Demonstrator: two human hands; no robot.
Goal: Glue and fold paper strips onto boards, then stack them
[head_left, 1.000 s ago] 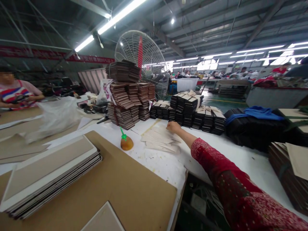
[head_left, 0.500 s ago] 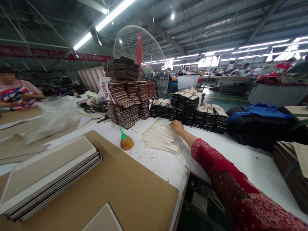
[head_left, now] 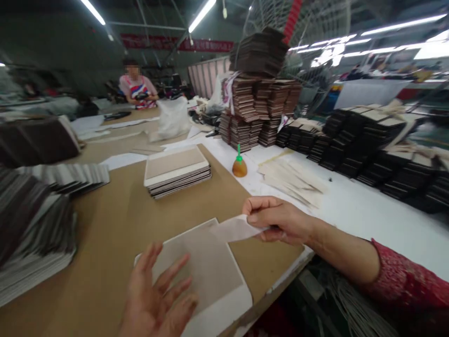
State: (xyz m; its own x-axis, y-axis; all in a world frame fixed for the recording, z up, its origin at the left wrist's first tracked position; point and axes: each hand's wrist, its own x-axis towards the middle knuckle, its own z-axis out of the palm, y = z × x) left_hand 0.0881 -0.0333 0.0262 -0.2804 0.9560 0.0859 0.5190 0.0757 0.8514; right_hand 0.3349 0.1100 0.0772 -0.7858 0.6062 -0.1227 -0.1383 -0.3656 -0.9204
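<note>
R hand (head_left: 280,220) fingers pinch pale strip (head_left: 236,229); its long way runs left, w/ free end over gray board (head_left: 217,274). L hand (head_left: 156,295), fingers spread, nr board.

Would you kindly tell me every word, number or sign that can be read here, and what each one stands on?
No text can be read with certainty.
Red banner: pale characters, too blurred to read.
White wrapper: purple marks, too blurred to read.
Strip, board, bottle: no lettering visible.
</note>
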